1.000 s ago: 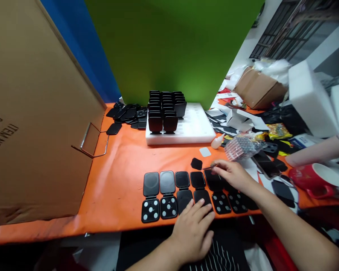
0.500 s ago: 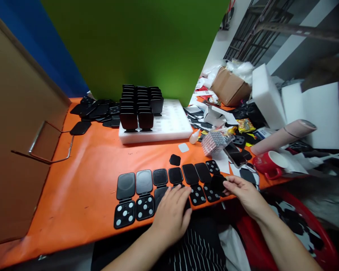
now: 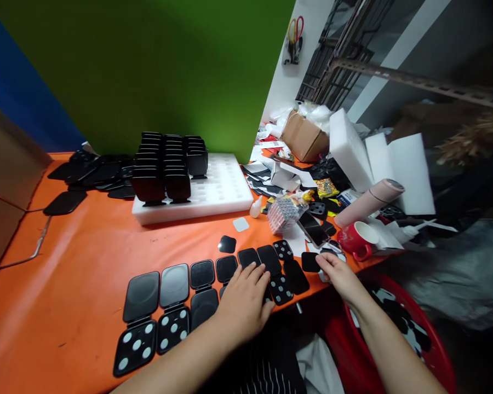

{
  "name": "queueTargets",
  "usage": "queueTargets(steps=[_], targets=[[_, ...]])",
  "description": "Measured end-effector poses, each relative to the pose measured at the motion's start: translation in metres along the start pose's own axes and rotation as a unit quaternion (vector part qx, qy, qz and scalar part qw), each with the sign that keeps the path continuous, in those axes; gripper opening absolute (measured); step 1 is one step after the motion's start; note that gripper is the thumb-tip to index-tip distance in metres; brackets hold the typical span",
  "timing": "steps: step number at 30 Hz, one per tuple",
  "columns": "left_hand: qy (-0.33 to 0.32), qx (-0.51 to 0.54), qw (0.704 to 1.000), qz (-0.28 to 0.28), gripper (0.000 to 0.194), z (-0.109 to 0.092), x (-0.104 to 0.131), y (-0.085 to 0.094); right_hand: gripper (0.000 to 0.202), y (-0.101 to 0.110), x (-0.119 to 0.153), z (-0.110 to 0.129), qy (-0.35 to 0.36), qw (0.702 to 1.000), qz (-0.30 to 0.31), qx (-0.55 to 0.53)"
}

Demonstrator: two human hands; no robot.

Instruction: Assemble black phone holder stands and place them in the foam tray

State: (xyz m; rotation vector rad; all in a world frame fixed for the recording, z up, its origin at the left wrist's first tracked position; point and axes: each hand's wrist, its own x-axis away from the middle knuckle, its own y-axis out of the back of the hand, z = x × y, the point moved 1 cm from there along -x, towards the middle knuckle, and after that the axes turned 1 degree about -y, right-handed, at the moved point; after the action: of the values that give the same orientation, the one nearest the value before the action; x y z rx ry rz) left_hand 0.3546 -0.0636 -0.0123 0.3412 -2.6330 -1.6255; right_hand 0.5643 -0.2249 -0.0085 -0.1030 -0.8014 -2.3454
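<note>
Along the front of the orange table (image 3: 78,284) lies a row of black hinged square pieces, some lower halves carrying pale round dots, such as the leftmost dotted square (image 3: 135,347). My left hand (image 3: 244,298) rests flat over the middle of the row with its fingers spread, hiding part of the squares beneath. At the row's right end my right hand (image 3: 337,273) pinches a thin black square (image 3: 310,262) by its right edge. A loose black square (image 3: 227,244) and a pale square (image 3: 241,224) lie behind the row.
A white foam tray (image 3: 225,186) holds upright black pieces (image 3: 164,175). Black squares (image 3: 102,171) are piled at the left. To the right are a small bottle (image 3: 255,208), a phone (image 3: 313,229), a red mug (image 3: 357,241), a pink flask (image 3: 370,202) and a red tub (image 3: 435,350).
The view has shifted right. The black square in my right hand has moved off the row's end to its right. A plain black surface now shows where dots showed on the rightmost lower square.
</note>
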Motion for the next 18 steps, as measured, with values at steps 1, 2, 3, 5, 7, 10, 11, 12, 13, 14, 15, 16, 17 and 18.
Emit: queueTargets(steps=[1,2,3,5,7,10,11,12,13,14,15,16,17,18], targets=[[-0.009,-0.009,1.000,0.002,0.052,-0.004,-0.007,0.000,0.037,-0.001,-0.006,0.001,0.005,1.000,0.010,-0.002],[-0.022,-0.018,1.000,0.006,0.053,-0.009,-0.014,0.000,0.037,-0.003,-0.013,0.002,0.015,1.000,0.020,0.000],[-0.038,-0.028,0.999,0.011,0.055,-0.015,-0.021,-0.002,0.037,-0.006,-0.021,0.004,0.027,0.999,0.029,0.007],[-0.073,-0.063,0.995,0.036,0.061,-0.030,-0.035,-0.011,0.036,-0.014,-0.036,0.008,0.055,0.997,0.047,0.020],[-0.089,-0.107,0.988,0.065,0.066,-0.043,-0.049,-0.025,0.036,-0.022,-0.050,0.011,0.072,0.995,0.066,0.027],[-0.079,-0.151,0.981,0.091,0.071,-0.055,-0.064,-0.048,0.034,-0.033,-0.067,0.010,0.086,0.991,0.097,0.046],[-0.074,-0.158,0.980,0.093,0.072,-0.057,-0.067,-0.055,0.034,-0.035,-0.071,0.008,0.090,0.989,0.105,0.054],[-0.071,-0.166,0.979,0.097,0.075,-0.058,-0.069,-0.061,0.033,-0.037,-0.074,0.007,0.092,0.987,0.112,0.063],[-0.070,-0.174,0.977,0.099,0.077,-0.058,-0.071,-0.066,0.032,-0.038,-0.076,0.006,0.095,0.986,0.118,0.073],[-0.070,-0.181,0.976,0.100,0.081,-0.059,-0.071,-0.069,0.031,-0.039,-0.077,0.005,0.098,0.984,0.122,0.082],[-0.071,-0.187,0.975,0.099,0.084,-0.059,-0.071,-0.072,0.030,-0.040,-0.078,0.004,0.101,0.983,0.124,0.091],[-0.073,-0.192,0.974,0.098,0.086,-0.060,-0.071,-0.074,0.030,-0.040,-0.078,0.003,0.103,0.982,0.123,0.101],[-0.075,-0.197,0.973,0.097,0.088,-0.060,-0.070,-0.076,0.030,-0.040,-0.078,0.003,0.104,0.981,0.120,0.110],[-0.077,-0.201,0.972,0.096,0.088,-0.061,-0.069,-0.077,0.030,-0.040,-0.079,0.003,0.105,0.981,0.114,0.119]])
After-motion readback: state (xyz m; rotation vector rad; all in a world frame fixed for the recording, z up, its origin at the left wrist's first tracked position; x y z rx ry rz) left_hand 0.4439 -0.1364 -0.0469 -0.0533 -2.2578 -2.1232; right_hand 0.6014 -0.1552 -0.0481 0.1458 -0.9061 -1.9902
